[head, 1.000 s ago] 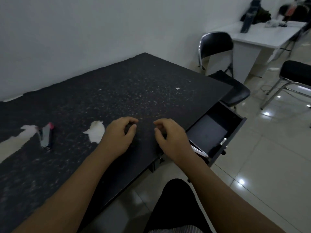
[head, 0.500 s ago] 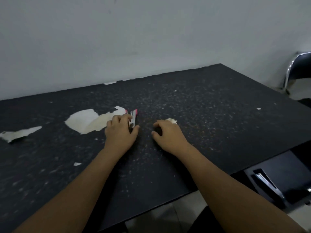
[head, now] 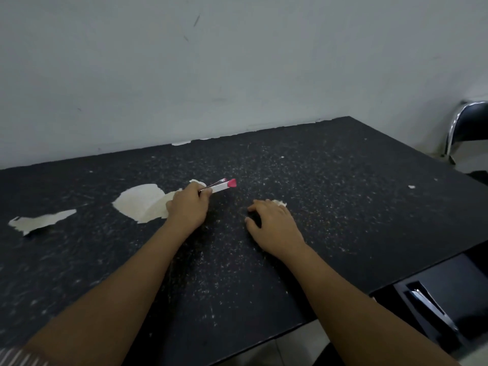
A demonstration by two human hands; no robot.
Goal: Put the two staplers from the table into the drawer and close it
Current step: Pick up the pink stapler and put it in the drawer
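My left hand [head: 188, 204] is closed around a small silver stapler with a pink end [head: 221, 185], whose pink tip sticks out to the right, just above the black table [head: 343, 194]. My right hand [head: 274, 225] rests palm down on the tabletop, fingers loosely curled and holding nothing. At the lower right the drawer [head: 454, 281] stands pulled out, and a dark stapler with a silver strip [head: 429, 303] lies inside it.
Pale patches where the table's surface has peeled [head: 142, 200] lie left of my left hand. A white wall runs along the table's far edge. A black chair with a chrome frame [head: 470, 125] stands at the far right.
My left hand has closed on the pink-ended stapler and tilted it up off the table, its tip now pointing right. My right hand stayed put on the tabletop.
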